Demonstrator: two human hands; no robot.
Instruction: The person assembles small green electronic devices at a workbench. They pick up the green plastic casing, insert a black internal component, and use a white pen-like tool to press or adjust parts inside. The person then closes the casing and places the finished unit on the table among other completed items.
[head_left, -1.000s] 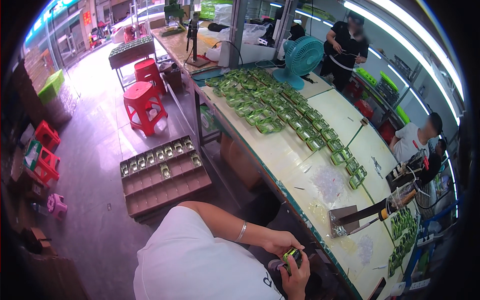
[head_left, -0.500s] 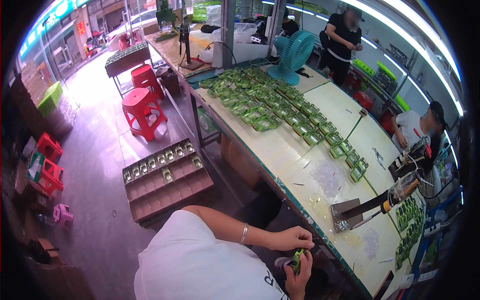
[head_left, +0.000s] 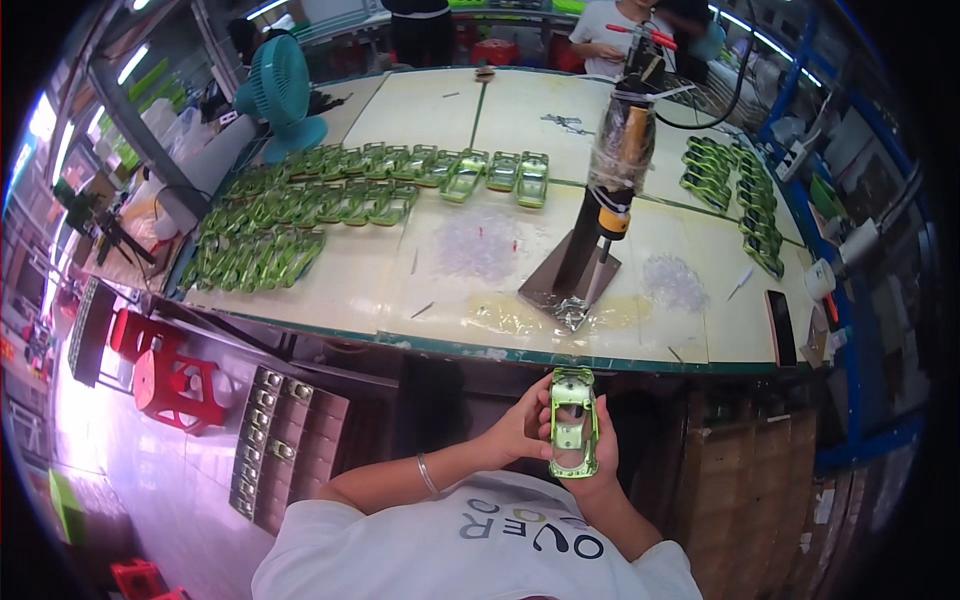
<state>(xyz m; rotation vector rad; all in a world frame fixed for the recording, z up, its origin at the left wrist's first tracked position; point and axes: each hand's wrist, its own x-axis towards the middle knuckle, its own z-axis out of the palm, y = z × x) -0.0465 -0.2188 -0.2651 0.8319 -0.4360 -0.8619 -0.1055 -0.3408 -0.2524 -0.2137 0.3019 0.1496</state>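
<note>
Nr table point(head_left: 360, 275) edge | grn car-shaped shell point(head_left: 572, 433) btwn hands point(head_left: 524, 427) | both part-closed, gripping its sides

Layout seen from above: on the desk point(head_left: 420, 110), rows of car-body shells point(head_left: 375, 203) cover the left part, with a fan point(head_left: 285, 90) behind them, while a press tool point(head_left: 612, 185) stands right of centre between two heaps of small pieces, the left heap point(head_left: 475, 245) and the right heap point(head_left: 675, 285). A second group of shells point(head_left: 760, 205) lies toward the right end, behind a phone point(head_left: 780, 328) near the front edge. Before that edge, one shell point(head_left: 574, 425) sits between the left hand point(head_left: 528, 422) and right hand point(head_left: 603, 447); stools point(head_left: 180, 388) and a compartmented tray point(head_left: 317, 437) with shells in its left column stand lower left.
</note>
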